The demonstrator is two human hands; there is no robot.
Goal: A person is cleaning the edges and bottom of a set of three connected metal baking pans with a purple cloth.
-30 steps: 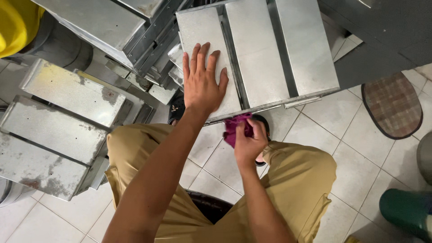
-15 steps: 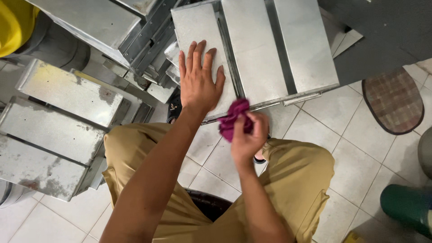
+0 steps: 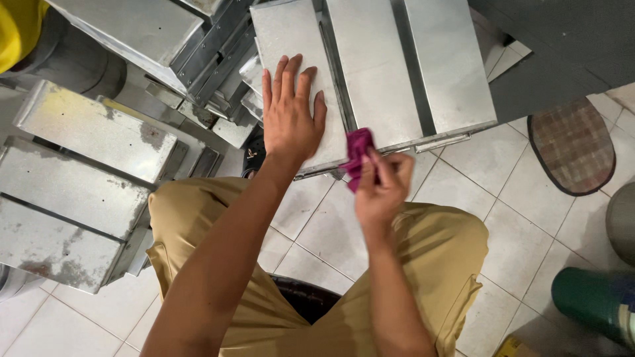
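Observation:
My left hand (image 3: 290, 119) lies flat, fingers spread, on the near left panel of a ribbed sheet-metal piece (image 3: 377, 73) that rests on the tiled floor in front of my knees. My right hand (image 3: 381, 188) is closed around a crumpled magenta cloth (image 3: 358, 153) and holds it against the near edge of that metal piece, just right of my left hand. My legs in tan trousers fill the lower middle of the view.
Stained metal boxes (image 3: 73, 178) are stacked at the left, with more folded sheet metal (image 3: 152, 26) behind. A brown checked mat (image 3: 574, 145) lies at the right. A green cylinder (image 3: 595, 301) stands at the lower right. A yellow object (image 3: 16, 26) sits at the top left.
My right hand has lifted the magenta cloth from below the metal's near edge up onto that edge. My left hand has stayed flat on the panel.

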